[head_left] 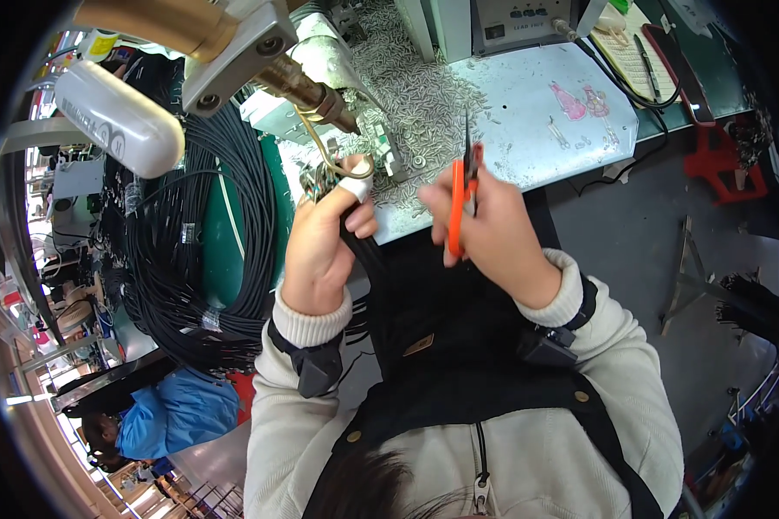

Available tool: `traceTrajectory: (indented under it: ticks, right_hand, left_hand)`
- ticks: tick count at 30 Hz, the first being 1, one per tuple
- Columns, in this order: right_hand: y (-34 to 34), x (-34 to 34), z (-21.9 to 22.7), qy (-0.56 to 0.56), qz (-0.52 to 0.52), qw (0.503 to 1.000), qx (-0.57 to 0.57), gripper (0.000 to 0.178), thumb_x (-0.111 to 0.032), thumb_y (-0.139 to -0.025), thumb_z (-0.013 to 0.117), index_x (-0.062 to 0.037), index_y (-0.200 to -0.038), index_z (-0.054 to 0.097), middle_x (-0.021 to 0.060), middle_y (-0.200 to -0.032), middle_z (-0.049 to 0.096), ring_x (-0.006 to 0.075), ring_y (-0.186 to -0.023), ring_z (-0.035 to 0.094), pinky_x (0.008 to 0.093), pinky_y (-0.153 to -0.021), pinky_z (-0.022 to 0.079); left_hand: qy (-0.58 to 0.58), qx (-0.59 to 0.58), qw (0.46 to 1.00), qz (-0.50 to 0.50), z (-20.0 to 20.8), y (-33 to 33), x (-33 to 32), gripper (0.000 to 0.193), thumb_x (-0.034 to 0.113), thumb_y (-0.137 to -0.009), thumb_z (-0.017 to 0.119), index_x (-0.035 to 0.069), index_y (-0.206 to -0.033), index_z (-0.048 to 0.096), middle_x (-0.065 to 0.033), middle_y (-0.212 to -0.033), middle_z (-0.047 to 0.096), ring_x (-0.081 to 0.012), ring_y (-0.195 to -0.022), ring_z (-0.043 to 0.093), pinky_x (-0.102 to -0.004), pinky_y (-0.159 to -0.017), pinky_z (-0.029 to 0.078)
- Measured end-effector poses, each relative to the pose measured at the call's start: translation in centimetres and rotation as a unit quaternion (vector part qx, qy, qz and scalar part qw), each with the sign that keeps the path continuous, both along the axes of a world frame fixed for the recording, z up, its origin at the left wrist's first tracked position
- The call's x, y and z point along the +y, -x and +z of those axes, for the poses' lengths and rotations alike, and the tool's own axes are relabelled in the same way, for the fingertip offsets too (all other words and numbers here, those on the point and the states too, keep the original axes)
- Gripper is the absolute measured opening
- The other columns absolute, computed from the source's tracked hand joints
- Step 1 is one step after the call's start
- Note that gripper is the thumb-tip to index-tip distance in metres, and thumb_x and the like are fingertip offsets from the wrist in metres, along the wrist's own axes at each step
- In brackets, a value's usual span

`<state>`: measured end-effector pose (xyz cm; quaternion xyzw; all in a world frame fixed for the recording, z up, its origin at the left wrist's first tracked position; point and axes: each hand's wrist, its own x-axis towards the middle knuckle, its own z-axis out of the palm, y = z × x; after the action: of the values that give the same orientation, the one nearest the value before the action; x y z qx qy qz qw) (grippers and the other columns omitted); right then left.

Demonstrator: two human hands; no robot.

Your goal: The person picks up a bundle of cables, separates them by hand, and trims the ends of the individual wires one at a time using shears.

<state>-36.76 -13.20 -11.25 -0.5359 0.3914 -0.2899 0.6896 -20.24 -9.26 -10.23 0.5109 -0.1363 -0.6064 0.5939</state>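
Observation:
My left hand (316, 242) is closed round a black cable (363, 249), its thumb wrapped in white tape. Thin coloured wire ends (314, 180) stick out by the fingers, beneath a bent brass-coloured tube (325, 151) on the machine. My right hand (498, 229), slightly blurred, grips an orange-handled hand tool (456, 208) with a dark pointed tip facing away from me. Whether it is pliers or scissors I cannot tell. The tool is held apart from the cable, over the near edge of the pale worktop (528, 112).
Small metal pieces (407, 95) cover much of the worktop. A machine nozzle (342, 112) hangs above my left hand. Coiled black cables (251, 216) lie at left; a grey control box (519, 26), notebook (636, 52) and red stool (723, 164) are to the right. A person in blue (177, 415) is at lower left.

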Motion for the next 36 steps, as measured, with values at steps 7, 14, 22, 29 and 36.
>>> traceTrajectory:
  ticks: [7,14,22,29,36]
  right_hand:
    - [-3.0,-4.1,-0.3,0.033,-0.012,0.999,-0.012,0.022,-0.021,-0.084,0.054,0.0005,-0.085,0.049,-0.0003,-0.055,0.047,0.0065,-0.036,0.043,0.0202,-0.034,0.035]
    - [-3.3,-4.8,0.0,0.008,0.048,0.999,-0.019,0.021,-0.021,-0.084,0.054,-0.0006,-0.088,0.048,-0.0016,-0.053,0.044,0.0057,-0.036,0.043,0.02,-0.035,0.035]
    - [-3.4,-4.6,-0.2,0.027,0.037,0.999,-0.028,0.018,-0.018,-0.084,0.053,-0.0006,-0.089,0.048,-0.0015,-0.053,0.045,0.0057,-0.036,0.042,0.0203,-0.035,0.034]
    - [-3.6,-4.5,-0.6,0.025,0.03,0.999,-0.022,0.017,-0.017,-0.084,0.053,-0.0013,-0.088,0.049,-0.0016,-0.053,0.044,0.0048,-0.037,0.04,0.0194,-0.036,0.034]
    - [-2.5,-2.9,-0.4,0.0,0.05,0.997,-0.066,0.016,-0.018,-0.084,0.054,-0.0029,-0.085,0.049,-0.0027,-0.056,0.042,0.0042,-0.04,0.04,0.0196,-0.036,0.035]
  left_hand:
    - [-0.021,-0.014,1.0,-0.008,0.2,-0.4,-1.5,0.014,0.008,-0.08,0.056,0.002,-0.092,0.053,0.0014,-0.064,0.043,-0.0053,-0.045,0.031,-0.0195,-0.041,0.025]
    - [-0.017,-0.008,0.999,-0.048,-0.4,-1.9,-1.6,0.015,0.009,-0.08,0.057,0.003,-0.091,0.051,0.001,-0.063,0.043,-0.0045,-0.044,0.03,-0.0188,-0.041,0.024]
    - [0.014,-0.032,0.998,-0.053,-0.4,-1.7,-1.2,0.013,0.008,-0.079,0.056,0.003,-0.09,0.049,0.0007,-0.064,0.044,-0.0041,-0.044,0.03,-0.0185,-0.04,0.024]
    - [-0.006,-0.036,0.999,-0.031,-0.4,-1.5,-1.4,0.015,0.005,-0.079,0.056,0.002,-0.092,0.049,-0.0002,-0.065,0.045,-0.004,-0.043,0.03,-0.0184,-0.04,0.025]
    - [0.025,0.04,0.998,-0.043,0.1,-1.1,0.7,0.013,0.006,-0.081,0.054,-0.001,-0.092,0.052,-0.0025,-0.066,0.048,-0.0078,-0.051,0.039,-0.0206,-0.044,0.031]
